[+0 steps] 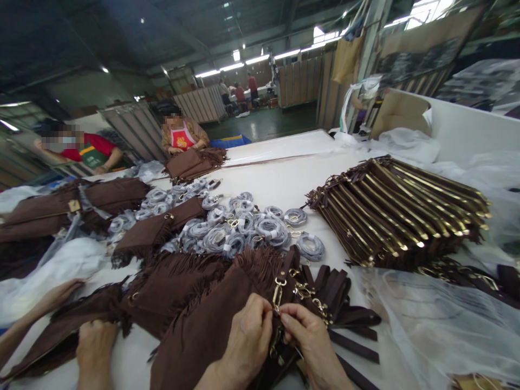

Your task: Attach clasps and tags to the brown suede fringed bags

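Observation:
My left hand (248, 337) is closed in a pinch at the lower end of a gold clasp (277, 295). The clasp hangs from a brown strap end (287, 265). Thumb and forefinger of my right hand (306, 337) pinch the same spot from the other side; the fingertips almost meet and hide what lies between them. Under and beside my left hand spreads a brown fringed bag (199, 330). More brown straps (353, 317) with gold hardware fan out to the right of my hands.
Coiled straps in clear wrap (244, 227) are heaped ahead. A row of brown bags with gold zippers (406, 211) stands at right, near plastic sheeting (442, 325). A co-worker's hand (96, 346) rests on a bag at left. Two people (182, 135) work across the table.

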`<state>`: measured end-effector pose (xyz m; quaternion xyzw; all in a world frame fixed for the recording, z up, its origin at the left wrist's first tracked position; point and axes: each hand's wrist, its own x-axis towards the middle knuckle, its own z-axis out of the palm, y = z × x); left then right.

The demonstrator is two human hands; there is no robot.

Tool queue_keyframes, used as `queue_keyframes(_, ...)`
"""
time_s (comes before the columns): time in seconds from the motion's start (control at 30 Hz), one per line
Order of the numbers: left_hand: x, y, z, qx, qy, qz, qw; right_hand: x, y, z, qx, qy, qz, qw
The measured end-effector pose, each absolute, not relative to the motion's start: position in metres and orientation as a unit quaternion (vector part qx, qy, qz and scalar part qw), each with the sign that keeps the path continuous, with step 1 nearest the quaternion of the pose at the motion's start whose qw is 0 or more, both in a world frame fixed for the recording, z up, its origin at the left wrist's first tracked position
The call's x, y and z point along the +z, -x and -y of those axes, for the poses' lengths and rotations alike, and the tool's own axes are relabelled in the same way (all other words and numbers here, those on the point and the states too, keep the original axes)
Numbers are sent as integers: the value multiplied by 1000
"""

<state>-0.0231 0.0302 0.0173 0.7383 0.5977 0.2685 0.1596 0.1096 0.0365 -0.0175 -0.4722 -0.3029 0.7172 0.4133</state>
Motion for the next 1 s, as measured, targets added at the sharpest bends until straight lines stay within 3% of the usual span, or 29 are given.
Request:
queue_keyframes(0.3,18,25,-32,281,-744,-581,175,-17,-110,-37,733,464,271,417)
queue_keyframes(0.67,24,26,-44,163,-890,-419,-77,-19,-113,-41,722,470,303,408)
queue_keyframes(0.77,25,28,-44,149,-900,-404,-66,-16,-113,-42,714,475,307,412)
queue_keyframes(1.0,20,30,-40,245,-856,-455,5,-11,-113,-40,722,473,305,403)
